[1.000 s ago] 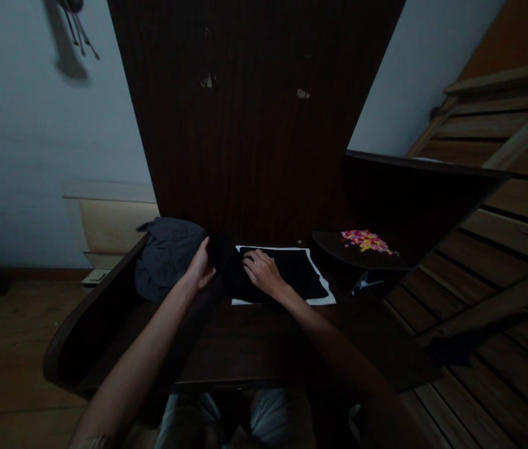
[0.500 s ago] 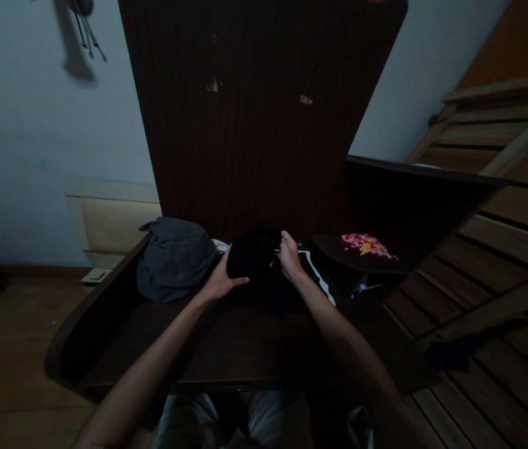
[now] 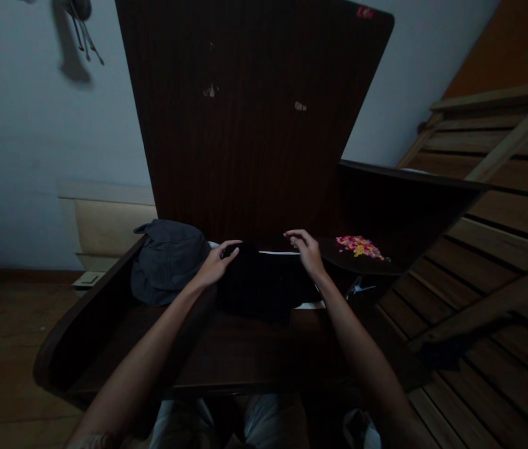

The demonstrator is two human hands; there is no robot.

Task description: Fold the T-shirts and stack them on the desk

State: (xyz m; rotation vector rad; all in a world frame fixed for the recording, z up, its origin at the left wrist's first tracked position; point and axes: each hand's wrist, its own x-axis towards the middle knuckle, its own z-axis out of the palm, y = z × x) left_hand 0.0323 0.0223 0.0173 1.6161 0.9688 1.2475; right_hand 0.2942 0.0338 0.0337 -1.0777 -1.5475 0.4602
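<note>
A black piece of cloth (image 3: 259,287) lies spread on the dark wooden desk (image 3: 245,355), too dark for its exact kind to show. At its upper left corner, my left hand (image 3: 215,265) has the dark fabric between thumb and fingers. My right hand (image 3: 307,251) hovers over the cloth's right end, fingers loosely bent and apart, with nothing in them. White edges of something flat (image 3: 311,305) peek out from beneath the cloth. Left of my left hand sits a grey fabric cap or bag (image 3: 168,262).
A pile of small pink and yellow pieces (image 3: 361,246) rests on a corner shelf at the right. Behind the desk rises a tall dark panel (image 3: 254,125). Wooden slats (image 3: 502,243) stand along the right side, and a raised rim (image 3: 72,330) borders the desk's left.
The bunched black cloth has come down flatter on the desk. My right hand has let go of it and lifted slightly right. The view has shifted a little.
</note>
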